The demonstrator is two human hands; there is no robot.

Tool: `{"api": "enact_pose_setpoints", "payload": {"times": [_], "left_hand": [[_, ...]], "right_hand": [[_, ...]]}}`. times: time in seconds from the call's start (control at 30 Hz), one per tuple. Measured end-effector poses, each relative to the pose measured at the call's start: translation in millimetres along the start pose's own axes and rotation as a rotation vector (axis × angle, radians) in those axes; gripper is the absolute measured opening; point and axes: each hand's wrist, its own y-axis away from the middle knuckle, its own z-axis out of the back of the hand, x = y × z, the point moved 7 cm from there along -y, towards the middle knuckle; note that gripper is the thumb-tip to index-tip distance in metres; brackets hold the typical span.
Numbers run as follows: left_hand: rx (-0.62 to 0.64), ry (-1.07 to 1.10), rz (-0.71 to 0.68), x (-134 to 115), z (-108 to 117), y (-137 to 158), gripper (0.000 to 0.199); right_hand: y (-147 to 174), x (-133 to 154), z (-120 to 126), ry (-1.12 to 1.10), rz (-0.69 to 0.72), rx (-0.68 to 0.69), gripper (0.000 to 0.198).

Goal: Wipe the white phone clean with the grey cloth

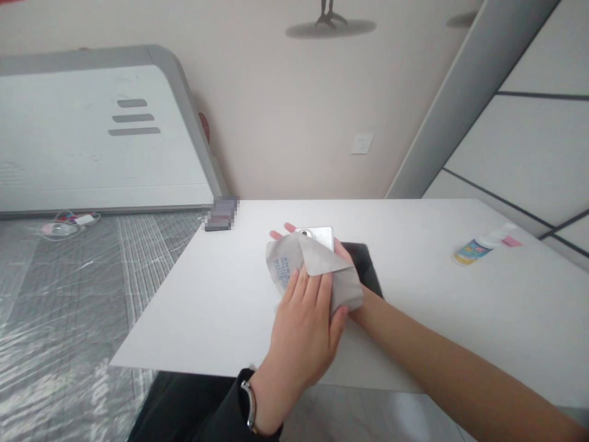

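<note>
A silver-white phone (324,236) with a round camera lens rests on my right hand (344,250), whose fingertips stick out past its far left side; most of that hand is hidden. Over the phone lies a grey cleaning cloth (347,288) with blue print, covering much of it. My left hand (304,319), with a watch at the wrist, presses the cloth from above, fingers close together and fingertips partly beneath a fold. Behind the right wrist, a flat black object (363,264) lies on the white table (197,313), partly covered.
A small bottle (472,252) with a pink-tipped nozzle is on the table's right side. A blurred dark object (221,215) sits at the back left corner. Cables (69,224) lie on the plastic-covered surface at left, below a white panel (83,153). A wall stands behind the table.
</note>
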Motion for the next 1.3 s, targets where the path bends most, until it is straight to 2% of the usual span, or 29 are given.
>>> {"api": "enact_pose_setpoints", "payload": {"times": [0.17,0.3,0.47,0.57,0.63,0.7,0.77,0.9,0.97,1.07,1.2,1.3], "left_hand": [[0.09,0.073,-0.079,-18,-15,21,0.059],[0.082,0.075,-0.097,-16,-18,21,0.062],[0.06,0.041,-0.066,0,-17,11,0.058],[0.057,0.059,-0.09,9,-14,8,0.061],[0.08,0.174,-0.072,15,-8,6,0.063],[0.091,0.396,0.007,25,0,4,0.065],[0.031,0.681,0.153,40,11,2,0.062],[-0.211,1.224,0.604,74,18,9,0.037],[-0.256,1.484,0.771,78,11,13,0.038],[-0.245,1.756,0.895,74,2,16,0.043],[-0.257,1.894,0.982,75,-3,17,0.035],[-0.263,1.961,1.033,79,-8,18,0.028]], "right_hand": [[-4,28,17,-0.187,0.036,-0.116,0.052],[-2,41,20,-0.219,0.123,-0.11,0.049],[-3,26,15,-0.254,0.052,-0.114,0.07],[-1,18,13,-0.275,0.019,-0.152,0.069],[0,17,14,-0.287,0.019,-0.199,0.065],[0,18,17,-0.292,0.024,-0.247,0.06],[-1,19,20,-0.276,0.035,-0.253,0.051],[-6,18,21,-0.191,0.069,-0.166,0.026],[-6,15,20,-0.173,0.049,-0.145,0.022],[-2,14,16,-0.167,0.031,-0.114,0.027],[1,22,11,-0.054,0.095,-0.11,0.051],[-1,30,21,0.009,0.18,-0.198,0.051]]}}
